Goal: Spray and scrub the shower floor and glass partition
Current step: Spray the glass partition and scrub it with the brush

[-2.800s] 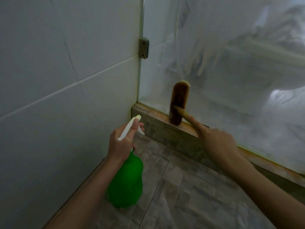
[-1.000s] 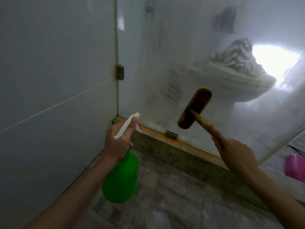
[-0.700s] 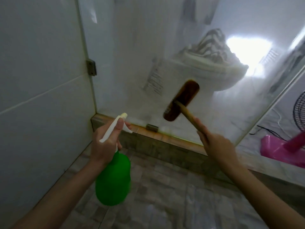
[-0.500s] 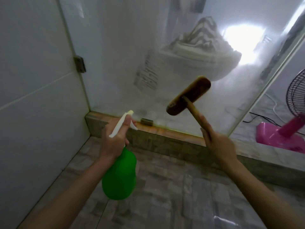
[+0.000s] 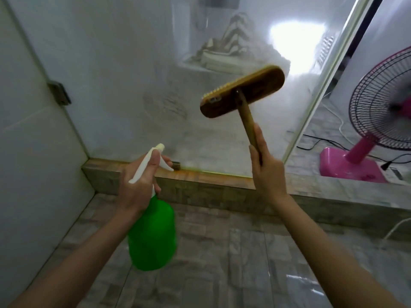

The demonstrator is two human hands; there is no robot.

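Green bottle (image 5: 153, 236) clamped in left grip (image 5: 140, 185) above the floor (image 5: 244, 263), wooden brush (image 5: 242, 92) clamped in right grip (image 5: 266, 174), now carries its head up off the sill (image 5: 200, 174) corner to mid-glass (image 5: 124, 74) near the free edge, so seems midway through scrubbing the partition.

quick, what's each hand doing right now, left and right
Left hand: grips the green spray bottle at its trigger.
Right hand: grips the scrub brush by its handle.

No legible text, label or number anywhere
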